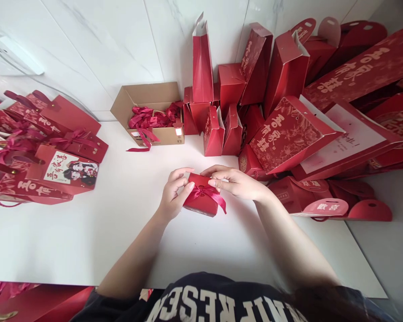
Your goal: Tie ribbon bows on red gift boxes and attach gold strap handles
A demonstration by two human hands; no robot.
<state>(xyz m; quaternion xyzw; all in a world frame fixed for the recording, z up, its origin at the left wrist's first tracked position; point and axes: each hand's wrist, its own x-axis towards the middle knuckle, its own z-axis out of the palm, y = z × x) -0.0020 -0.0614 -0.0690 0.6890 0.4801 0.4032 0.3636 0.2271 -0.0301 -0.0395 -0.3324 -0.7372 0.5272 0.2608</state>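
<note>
A small red gift box (201, 203) lies on the white table (127, 223) in front of me, tied with a pink-red ribbon (210, 193). My left hand (173, 193) grips the box's left end, fingers curled against the ribbon's knot. My right hand (237, 182) comes from the right, its fingers pinched on the ribbon at the box's top. A ribbon tail hangs over the box's right side.
A cardboard box (147, 96) holding loose red ribbons stands at the back. Several red paper bags and boxes (282, 125) are piled at the back right. Finished ribbon-tied red boxes (53, 152) are stacked at the left. Flat red handle pieces (325, 206) lie at the right.
</note>
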